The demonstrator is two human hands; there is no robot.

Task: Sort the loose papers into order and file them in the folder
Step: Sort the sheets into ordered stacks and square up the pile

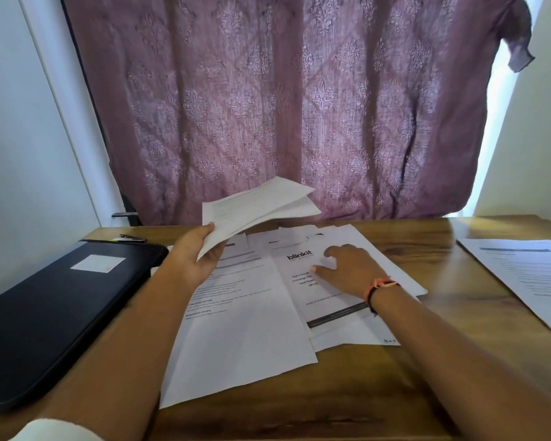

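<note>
Beneath your spread right hand [347, 270] lies the blinkit sheet [299, 265], your left hand [199, 254] pinching lifted sheets [258, 205]: mid-sort, likely add it next.

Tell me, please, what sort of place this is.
Likely a home study corner: a wooden desk stands against a purple patterned curtain, with printed papers spread over it and a black folder and pen at its left.

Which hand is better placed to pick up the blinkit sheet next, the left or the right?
Probably the right hand: it rests on the blinkit sheet and holds nothing. The left hand is busy gripping the lifted sheets.
</note>
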